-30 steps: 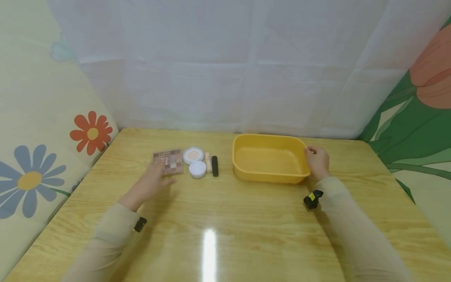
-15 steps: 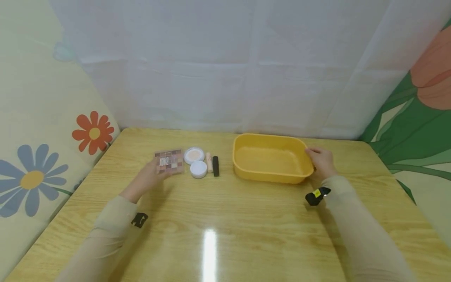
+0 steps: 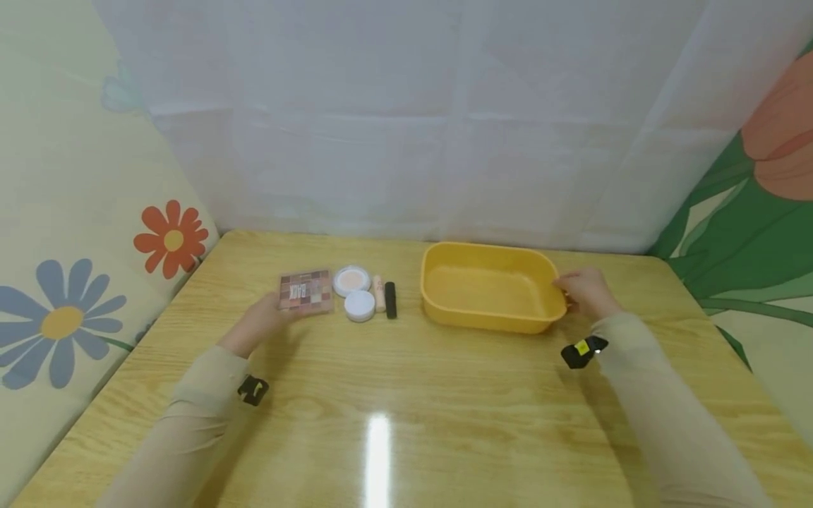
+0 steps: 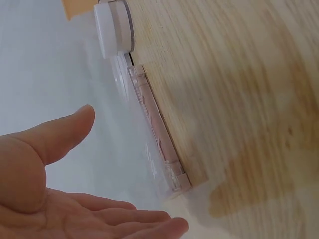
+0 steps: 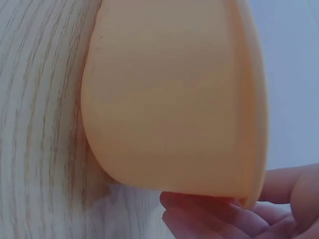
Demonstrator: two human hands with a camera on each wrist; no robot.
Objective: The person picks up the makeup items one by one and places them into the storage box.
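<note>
My left hand (image 3: 260, 321) is at the left edge of a flat eyeshadow palette (image 3: 305, 292) lying on the table. The left wrist view shows that hand (image 4: 50, 214) with straight fingers and the thumb spread, beside the palette (image 4: 158, 127) and not gripping it. Touching the palette's right side are an open compact (image 3: 351, 281) and a round white jar (image 3: 360, 306); a pale pink tube (image 3: 379, 293) and a black tube (image 3: 390, 300) stand beside them. My right hand (image 3: 591, 291) grips the right rim of a yellow basin (image 3: 492, 286), fingers under the basin's rim (image 5: 259, 99).
The wooden table (image 3: 317, 437) carries a bright light reflection near its front. A white cloth (image 3: 394, 127) hangs behind it, with flower-patterned cloth (image 3: 57, 197) at the left and more at the right. A small black device is on each wrist.
My left hand has moved from over the palette to its left edge, uncovering more of it. The basin's right side has shifted slightly right with my right hand.
</note>
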